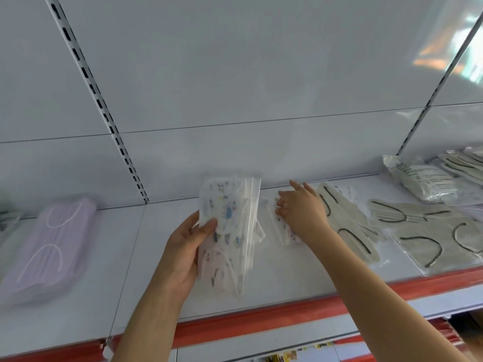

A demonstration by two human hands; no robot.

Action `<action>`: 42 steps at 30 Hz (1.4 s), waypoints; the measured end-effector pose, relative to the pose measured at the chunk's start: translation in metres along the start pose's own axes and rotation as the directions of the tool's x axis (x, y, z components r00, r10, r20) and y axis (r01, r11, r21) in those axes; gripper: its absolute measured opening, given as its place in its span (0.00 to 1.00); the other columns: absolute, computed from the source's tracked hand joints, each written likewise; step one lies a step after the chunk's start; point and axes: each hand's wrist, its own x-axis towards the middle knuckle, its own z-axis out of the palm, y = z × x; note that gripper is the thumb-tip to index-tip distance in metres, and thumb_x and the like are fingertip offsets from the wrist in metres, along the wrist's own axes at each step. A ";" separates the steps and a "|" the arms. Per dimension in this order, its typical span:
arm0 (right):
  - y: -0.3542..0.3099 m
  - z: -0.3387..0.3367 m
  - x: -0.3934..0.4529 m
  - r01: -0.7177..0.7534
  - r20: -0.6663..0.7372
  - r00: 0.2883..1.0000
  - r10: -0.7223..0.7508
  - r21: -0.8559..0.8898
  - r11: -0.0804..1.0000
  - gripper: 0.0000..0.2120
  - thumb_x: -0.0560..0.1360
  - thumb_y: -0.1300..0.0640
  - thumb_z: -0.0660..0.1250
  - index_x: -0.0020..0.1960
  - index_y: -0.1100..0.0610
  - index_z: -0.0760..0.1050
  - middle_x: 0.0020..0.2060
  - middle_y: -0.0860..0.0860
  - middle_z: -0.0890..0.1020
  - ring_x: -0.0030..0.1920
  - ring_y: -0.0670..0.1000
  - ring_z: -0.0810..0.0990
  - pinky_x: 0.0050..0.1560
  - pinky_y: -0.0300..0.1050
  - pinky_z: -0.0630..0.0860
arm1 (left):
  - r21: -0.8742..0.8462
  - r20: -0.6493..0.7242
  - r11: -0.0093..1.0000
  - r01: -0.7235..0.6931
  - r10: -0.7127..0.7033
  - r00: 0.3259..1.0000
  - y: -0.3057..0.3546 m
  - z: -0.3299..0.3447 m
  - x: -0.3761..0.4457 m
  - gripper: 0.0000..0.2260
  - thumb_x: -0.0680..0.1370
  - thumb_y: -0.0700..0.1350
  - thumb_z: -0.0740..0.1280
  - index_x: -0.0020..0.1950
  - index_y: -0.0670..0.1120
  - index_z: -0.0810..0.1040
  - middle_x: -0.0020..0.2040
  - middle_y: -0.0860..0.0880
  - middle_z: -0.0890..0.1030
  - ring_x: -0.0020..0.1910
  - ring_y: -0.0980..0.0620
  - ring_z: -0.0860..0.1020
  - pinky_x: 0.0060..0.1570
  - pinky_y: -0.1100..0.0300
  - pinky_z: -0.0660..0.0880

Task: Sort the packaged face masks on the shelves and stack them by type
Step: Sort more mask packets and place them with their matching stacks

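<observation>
The left hand (183, 246) is gripping a bundle of printed masks (227, 231), its thumb pressing on the front and the fingers going behind. The bundle is several clear packets held together, upright and a little above the shelf (136, 270). The masks inside are white with small coloured figures, blue, yellow and pink; the lowest one is looking pale pink.

The right hand (300, 212) is lying on another printed packet (282, 231) that is resting flat on the shelf, just beside the bundle. Its forefinger is pointing straight towards the back wall, while the other fingers are curling onto the packet's edge. I cannot tell if they are already pinching it, because the hand is covering most of the packet.

To the right, grey-beige masks with black ear loops (347, 226) are spreading loosely over the shelf, some overlapping. Behind them a full bag of masks (420, 181) is lying near the wall, its printing too blurred to read. At the left, a stack of lilac masks (49, 244) is sitting flat, soft with blur, and something dark at the picture edge is cut off.
</observation>
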 end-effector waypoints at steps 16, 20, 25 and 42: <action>-0.035 -0.021 -0.035 -0.013 -0.044 0.958 0.284 0.980 0.198 0.15 0.69 0.60 0.73 0.55 0.49 0.83 0.55 0.48 0.84 0.56 0.52 0.83 0.58 0.55 0.80 | 0.012 0.127 0.999 0.046 -0.047 0.991 -0.018 0.047 0.014 0.18 0.74 0.41 0.70 0.64 0.39 0.80 0.58 0.40 0.85 0.56 0.42 0.84 0.52 0.50 0.83; -0.041 -0.023 -0.038 -0.133 0.160 0.955 0.251 0.983 -0.123 0.12 0.71 0.58 0.63 0.43 0.47 0.85 0.44 0.49 0.86 0.53 0.58 0.83 0.56 0.56 0.79 | 0.038 0.113 0.998 0.042 -0.046 0.992 -0.025 0.047 0.014 0.19 0.73 0.42 0.71 0.64 0.40 0.80 0.58 0.41 0.85 0.56 0.43 0.85 0.51 0.51 0.84; -0.025 -0.025 -0.050 0.022 -0.053 0.996 0.068 0.921 0.388 0.12 0.80 0.54 0.62 0.60 0.44 0.80 0.50 0.48 0.86 0.53 0.52 0.84 0.59 0.57 0.79 | 0.040 0.046 0.999 0.004 -0.005 0.999 -0.020 0.041 0.017 0.21 0.72 0.43 0.72 0.64 0.38 0.79 0.57 0.40 0.85 0.53 0.43 0.86 0.49 0.51 0.84; -0.046 -0.002 -0.078 0.037 0.178 0.972 -0.157 0.538 0.842 0.30 0.80 0.45 0.63 0.79 0.53 0.60 0.78 0.47 0.61 0.78 0.46 0.58 0.74 0.37 0.52 | -0.262 0.019 0.965 0.027 -0.023 1.000 0.004 0.000 0.015 0.12 0.82 0.45 0.63 0.52 0.44 0.87 0.45 0.47 0.87 0.41 0.51 0.87 0.36 0.57 0.83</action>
